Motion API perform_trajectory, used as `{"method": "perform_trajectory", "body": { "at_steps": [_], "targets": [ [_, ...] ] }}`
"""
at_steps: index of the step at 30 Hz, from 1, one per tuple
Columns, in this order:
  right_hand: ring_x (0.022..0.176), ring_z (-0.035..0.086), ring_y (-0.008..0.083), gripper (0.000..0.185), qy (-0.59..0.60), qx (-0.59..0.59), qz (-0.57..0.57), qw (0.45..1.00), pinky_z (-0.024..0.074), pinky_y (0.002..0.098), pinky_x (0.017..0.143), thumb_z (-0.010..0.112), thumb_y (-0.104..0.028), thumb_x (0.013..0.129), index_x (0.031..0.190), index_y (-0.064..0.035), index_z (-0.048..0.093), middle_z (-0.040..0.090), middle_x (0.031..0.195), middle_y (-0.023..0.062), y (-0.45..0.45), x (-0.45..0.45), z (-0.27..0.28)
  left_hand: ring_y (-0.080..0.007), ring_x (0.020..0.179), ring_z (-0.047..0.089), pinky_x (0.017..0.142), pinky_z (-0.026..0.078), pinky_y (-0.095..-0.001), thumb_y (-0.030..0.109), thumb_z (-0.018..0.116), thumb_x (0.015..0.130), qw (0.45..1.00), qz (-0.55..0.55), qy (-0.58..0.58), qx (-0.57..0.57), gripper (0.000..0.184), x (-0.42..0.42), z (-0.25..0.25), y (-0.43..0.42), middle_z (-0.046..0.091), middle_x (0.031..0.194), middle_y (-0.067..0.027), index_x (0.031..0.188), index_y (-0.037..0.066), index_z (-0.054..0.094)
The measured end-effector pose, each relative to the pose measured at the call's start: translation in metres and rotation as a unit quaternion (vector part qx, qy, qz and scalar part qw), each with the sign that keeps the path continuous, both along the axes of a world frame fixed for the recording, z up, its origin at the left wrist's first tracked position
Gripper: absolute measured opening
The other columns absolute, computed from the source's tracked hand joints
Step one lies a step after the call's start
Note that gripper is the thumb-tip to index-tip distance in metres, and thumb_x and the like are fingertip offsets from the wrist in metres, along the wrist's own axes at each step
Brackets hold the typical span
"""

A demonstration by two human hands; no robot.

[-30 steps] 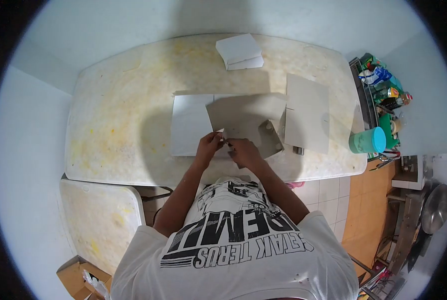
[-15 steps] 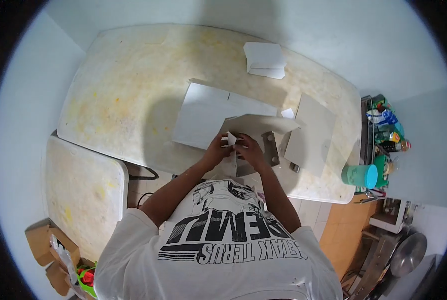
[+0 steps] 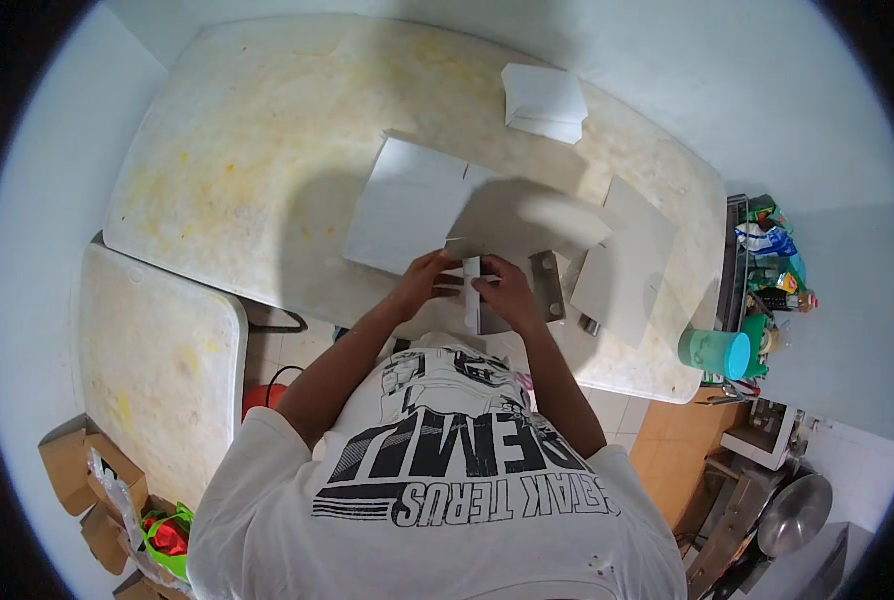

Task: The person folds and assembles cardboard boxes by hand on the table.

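Observation:
A partly folded cardboard box (image 3: 527,222), grey inside with raised flaps, stands in front of me near the table's front edge. My right hand (image 3: 502,292) grips its white-edged left wall, fingers inside and thumb near the top. On the outer side of that wall is my left hand (image 3: 430,285), its fingers apart and close to the white strip. Flat white card (image 3: 407,205) lies to the left, running behind the box. To the right, a grey card sheet (image 3: 627,260) lies flat, with a small metallic object (image 3: 589,325) by its lower corner.
A folded white box (image 3: 545,100) sits at the back of the table (image 3: 237,150). A green container with a blue lid (image 3: 715,353) stands at the right edge, near a rack of bottles and packets (image 3: 767,260). Open brown cartons (image 3: 77,465) are at lower left.
The view has turned and shifted. The small white flap that both hands pinched now lies along the box's left wall, and my left fingers have spread away from it.

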State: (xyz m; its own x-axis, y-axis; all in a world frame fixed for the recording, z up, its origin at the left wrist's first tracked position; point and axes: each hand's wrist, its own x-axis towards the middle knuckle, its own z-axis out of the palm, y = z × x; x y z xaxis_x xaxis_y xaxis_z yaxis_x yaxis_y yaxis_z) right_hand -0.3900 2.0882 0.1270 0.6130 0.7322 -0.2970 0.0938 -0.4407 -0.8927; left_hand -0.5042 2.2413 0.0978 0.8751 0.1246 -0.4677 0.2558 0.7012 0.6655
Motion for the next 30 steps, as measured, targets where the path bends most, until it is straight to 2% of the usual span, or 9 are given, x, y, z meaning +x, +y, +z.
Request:
{"method": "perform_trajectory", "body": {
  "at_steps": [3, 4, 7, 14, 17, 19, 23, 26, 30],
  "targets": [
    [0.083, 0.064, 0.0207, 0.040, 0.017, -0.001, -0.038, 0.999, 0.0523, 0.0321, 0.074, 0.064, -0.013, 0.075, 0.112, -0.0017, 0.058, 0.065, 0.093, 0.0143, 0.003, -0.010, 0.010, -0.0173, 0.092, 0.061, 0.077, 0.052, -0.0314, 0.024, 0.053, 0.093, 0.984, 0.022, -0.028, 0.174, 0.034, -0.006, -0.001, 0.001, 0.061, 0.106, -0.0085, 0.119, 0.003, 0.053],
    [0.081, 0.064, 0.0205, 0.038, 0.010, -0.011, -0.030, 0.999, 0.0525, 0.0317, 0.073, 0.064, -0.012, 0.075, 0.111, -0.0015, 0.058, 0.065, 0.091, 0.0139, 0.004, -0.011, 0.010, -0.0145, 0.085, 0.062, 0.072, 0.053, -0.0281, 0.013, 0.058, 0.089, 0.946, 0.046, -0.024, 0.319, 0.023, -0.006, 0.003, 0.000, 0.063, 0.096, -0.0079, 0.109, 0.001, 0.059],
    [0.077, 0.064, 0.0193, 0.035, 0.029, 0.006, -0.027, 0.999, 0.0527, 0.0305, 0.069, 0.065, -0.014, 0.076, 0.108, -0.0015, 0.059, 0.065, 0.086, 0.0125, 0.008, -0.013, 0.007, -0.0133, 0.083, 0.062, 0.071, 0.052, -0.0263, 0.006, 0.061, 0.085, 0.881, 0.108, -0.046, 0.458, 0.018, -0.003, 0.013, -0.003, 0.063, 0.089, -0.0077, 0.102, 0.000, 0.061],
    [0.080, 0.065, 0.0176, 0.039, 0.064, -0.010, -0.020, 0.998, 0.0523, 0.0293, 0.066, 0.068, -0.031, 0.079, 0.104, -0.0021, 0.060, 0.066, 0.087, 0.0121, 0.033, -0.011, 0.029, -0.0136, 0.084, 0.062, 0.070, 0.051, -0.0260, 0.003, 0.064, 0.081, 0.877, 0.159, -0.045, 0.451, 0.017, -0.002, -0.005, -0.002, 0.064, 0.084, -0.0058, 0.098, 0.000, 0.061],
    [0.073, 0.062, 0.0134, 0.035, 0.242, -0.007, -0.111, 0.964, 0.0532, 0.0275, 0.057, 0.065, -0.030, 0.083, 0.101, -0.0007, 0.060, 0.063, 0.090, 0.0082, 0.043, -0.002, 0.028, -0.0159, 0.086, 0.062, 0.073, 0.050, -0.0278, 0.004, 0.065, 0.079, 0.868, 0.146, -0.076, 0.468, 0.022, 0.003, -0.005, -0.008, 0.064, 0.090, -0.0073, 0.101, 0.001, 0.061],
    [0.071, 0.062, 0.0138, 0.034, 0.103, -0.032, -0.043, 0.993, 0.0516, 0.0277, 0.052, 0.065, -0.031, 0.082, 0.099, -0.0012, 0.060, 0.063, 0.088, 0.0075, 0.046, 0.013, -0.008, -0.0181, 0.087, 0.062, 0.076, 0.049, -0.0292, 0.004, 0.064, 0.079, 0.905, 0.147, -0.051, 0.397, 0.025, 0.007, 0.003, -0.018, 0.064, 0.095, -0.0088, 0.103, 0.001, 0.061],
    [0.067, 0.063, 0.0133, 0.028, -0.057, -0.128, 0.003, 0.990, 0.0486, 0.0277, 0.046, 0.064, -0.026, 0.083, 0.097, -0.0025, 0.061, 0.064, 0.079, 0.0051, 0.055, 0.035, -0.048, -0.0202, 0.091, 0.062, 0.074, 0.050, -0.0307, 0.005, 0.061, 0.080, 0.835, 0.079, -0.064, 0.540, 0.026, 0.007, -0.014, -0.010, 0.063, 0.102, -0.0113, 0.106, 0.002, 0.060],
    [0.070, 0.066, 0.0175, 0.030, -0.003, -0.145, -0.011, 0.989, 0.0525, 0.0330, 0.063, 0.064, -0.030, 0.080, 0.083, -0.0001, 0.065, 0.067, 0.080, 0.0099, 0.055, 0.044, -0.018, -0.0208, 0.087, 0.064, 0.072, 0.051, -0.0310, 0.005, 0.060, 0.081, 0.852, 0.084, -0.033, 0.516, 0.026, 0.006, -0.014, -0.012, 0.063, 0.102, -0.0123, 0.107, 0.002, 0.060],
    [0.060, 0.064, 0.0162, 0.017, 0.114, -0.039, -0.075, 0.990, 0.0526, 0.0269, 0.059, 0.060, -0.017, 0.082, 0.082, -0.0004, 0.064, 0.066, 0.075, 0.0089, 0.050, 0.040, -0.022, -0.0236, 0.079, 0.066, 0.072, 0.051, -0.0310, 0.009, 0.061, 0.081, 0.886, 0.072, 0.053, 0.456, 0.026, 0.001, -0.003, -0.010, 0.065, 0.100, -0.0139, 0.106, 0.002, 0.061]
  ]
}}
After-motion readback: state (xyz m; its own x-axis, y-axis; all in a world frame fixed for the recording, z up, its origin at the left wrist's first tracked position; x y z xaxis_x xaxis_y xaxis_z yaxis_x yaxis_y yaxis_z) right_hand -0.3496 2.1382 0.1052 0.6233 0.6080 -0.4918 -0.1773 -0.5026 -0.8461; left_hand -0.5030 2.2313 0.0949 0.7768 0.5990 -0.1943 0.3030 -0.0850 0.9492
